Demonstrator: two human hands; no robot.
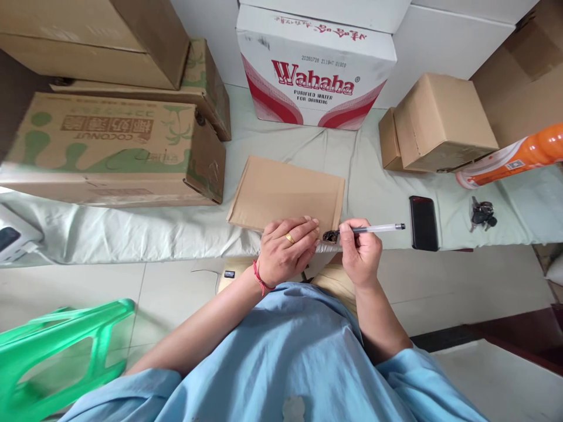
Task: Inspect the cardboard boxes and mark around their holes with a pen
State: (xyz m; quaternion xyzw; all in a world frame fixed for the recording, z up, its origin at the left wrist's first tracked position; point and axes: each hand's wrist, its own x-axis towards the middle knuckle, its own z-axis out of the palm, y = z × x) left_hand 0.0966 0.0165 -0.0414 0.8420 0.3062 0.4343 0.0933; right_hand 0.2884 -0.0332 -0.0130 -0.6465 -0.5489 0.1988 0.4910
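A flat brown piece of cardboard (292,190) lies at the table's front edge. My left hand (288,246), wearing a gold ring and a red string bracelet, rests on its near edge with the fingers stretched out flat. In my right hand (361,252) a pen (380,228) with a clear barrel is pinched, its back end pointing right. The pen's tip is at a dark black patch (331,236) on the cardboard's near right corner, just right of my left fingertips. I cannot make out whether the tip touches it.
Cartons (109,152) are stacked at left, a Wahaha water box (316,76) stands behind, and brown boxes (444,123) sit at right with an orange bottle (519,155). A phone (423,223) and keys (482,213) lie to the right. A green stool (99,346) stands on the floor.
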